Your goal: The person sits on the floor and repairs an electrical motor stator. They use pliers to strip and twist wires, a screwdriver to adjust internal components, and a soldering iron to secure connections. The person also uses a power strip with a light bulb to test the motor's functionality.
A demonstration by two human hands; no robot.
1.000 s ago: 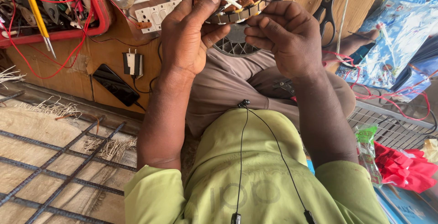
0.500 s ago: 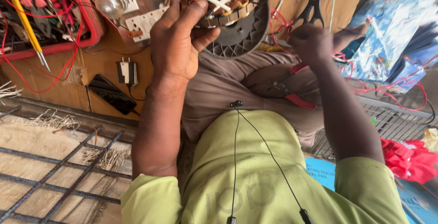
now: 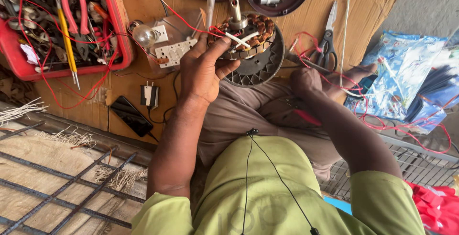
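Observation:
My left hand grips the rim of a fan motor stator with copper windings and white and red leads, held over my lap. A black finned housing sits under the stator. To the right, my right hand rests low with its fingers curled, beside thin red wires and black-handled scissors. What the fingers close on is hidden. A red-handled tool lies on my lap below that hand.
A red tray of tools and wire stands at top left. On the cardboard lie a bulb, a white switch board, a plug and a phone. Blue plastic bags lie at right, steel bars at lower left.
My right hand left the stator and dropped down to the right towards the red wires and scissors. My left hand kept its hold on the stator.

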